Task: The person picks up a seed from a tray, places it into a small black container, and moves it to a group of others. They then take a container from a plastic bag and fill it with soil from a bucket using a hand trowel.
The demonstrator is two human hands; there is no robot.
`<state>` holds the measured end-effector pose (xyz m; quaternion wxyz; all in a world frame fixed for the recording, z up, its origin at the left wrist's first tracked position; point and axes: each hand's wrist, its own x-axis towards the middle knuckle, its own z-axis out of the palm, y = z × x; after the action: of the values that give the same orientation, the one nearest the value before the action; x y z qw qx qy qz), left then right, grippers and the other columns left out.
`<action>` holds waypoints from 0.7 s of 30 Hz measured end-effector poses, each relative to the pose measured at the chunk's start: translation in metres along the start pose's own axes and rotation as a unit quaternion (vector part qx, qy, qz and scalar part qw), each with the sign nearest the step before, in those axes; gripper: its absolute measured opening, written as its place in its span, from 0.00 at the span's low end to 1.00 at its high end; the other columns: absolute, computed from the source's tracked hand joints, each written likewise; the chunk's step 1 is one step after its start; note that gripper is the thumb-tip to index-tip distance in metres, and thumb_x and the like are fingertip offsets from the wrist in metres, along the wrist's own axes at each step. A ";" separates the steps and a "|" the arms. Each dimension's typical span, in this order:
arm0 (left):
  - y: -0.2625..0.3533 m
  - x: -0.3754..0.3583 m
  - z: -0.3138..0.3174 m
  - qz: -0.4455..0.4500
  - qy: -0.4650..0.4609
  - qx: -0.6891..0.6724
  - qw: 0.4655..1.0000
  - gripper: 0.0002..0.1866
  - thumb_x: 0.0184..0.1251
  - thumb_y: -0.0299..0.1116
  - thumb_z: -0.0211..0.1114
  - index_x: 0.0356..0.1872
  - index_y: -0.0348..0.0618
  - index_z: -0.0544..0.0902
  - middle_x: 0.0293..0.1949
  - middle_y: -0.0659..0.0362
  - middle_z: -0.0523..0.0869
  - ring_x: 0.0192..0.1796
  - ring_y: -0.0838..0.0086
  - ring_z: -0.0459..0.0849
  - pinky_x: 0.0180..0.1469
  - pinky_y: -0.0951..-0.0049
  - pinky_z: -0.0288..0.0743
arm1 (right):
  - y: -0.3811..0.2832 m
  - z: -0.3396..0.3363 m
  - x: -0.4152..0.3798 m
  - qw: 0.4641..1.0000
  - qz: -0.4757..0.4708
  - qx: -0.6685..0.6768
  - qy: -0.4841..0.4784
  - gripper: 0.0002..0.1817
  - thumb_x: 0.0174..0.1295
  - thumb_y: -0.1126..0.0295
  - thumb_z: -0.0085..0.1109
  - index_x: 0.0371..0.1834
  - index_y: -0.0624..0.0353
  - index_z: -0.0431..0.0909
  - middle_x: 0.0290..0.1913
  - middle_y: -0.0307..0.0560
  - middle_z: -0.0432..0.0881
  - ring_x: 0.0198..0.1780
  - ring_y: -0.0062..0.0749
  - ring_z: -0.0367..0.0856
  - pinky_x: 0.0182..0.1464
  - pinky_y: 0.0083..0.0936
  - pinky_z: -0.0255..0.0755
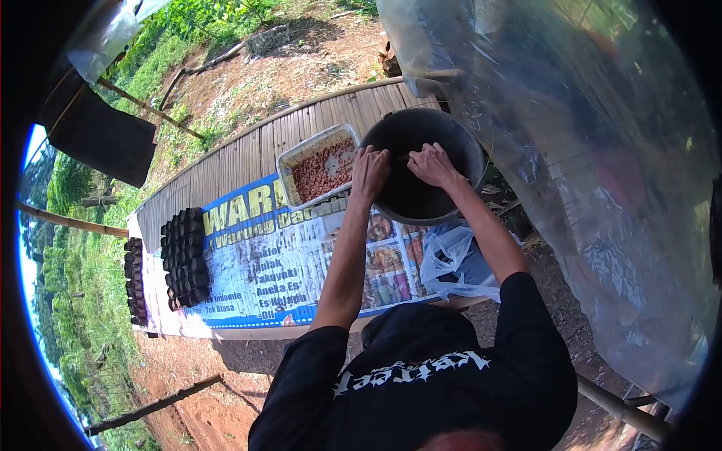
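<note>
Both hands are over a large round black basin (421, 203) at the table's back right. My left hand (371, 171) is at the basin's left side with its fingers curled together. Further right, my right hand (434, 165) is over the basin's inside, its fingers bent and pressed together. What either hand holds, if anything, is too small and dark to make out. Left of the basin sits a pale rectangular tray (285, 170) with small reddish-brown pieces (320, 177) in it.
A printed banner (263, 255) covers part of the bamboo table (248, 150). Filled black pots (184, 259) stand in rows at the left. A clear plastic bag (451, 259) lies below the basin. Plastic sheeting (556, 165) hangs at the right.
</note>
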<state>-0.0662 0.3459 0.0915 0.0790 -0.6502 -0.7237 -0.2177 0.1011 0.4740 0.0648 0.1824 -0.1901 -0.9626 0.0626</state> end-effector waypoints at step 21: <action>0.008 -0.001 -0.012 -0.014 -0.043 0.031 0.999 0.08 0.49 0.32 0.68 0.32 0.47 0.85 0.27 0.55 0.86 0.45 0.64 0.82 0.54 0.61 0.69 | 0.010 0.011 -0.006 0.991 -0.029 -0.014 -0.129 0.18 0.72 0.57 0.49 0.37 0.59 0.84 0.40 0.55 0.86 0.45 0.56 0.84 0.53 0.49 0.73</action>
<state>-0.0599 0.3408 0.1036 0.0648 -0.6459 -0.7418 -0.1683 0.1057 0.4804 0.0509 0.0561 -0.1551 -0.9840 0.0681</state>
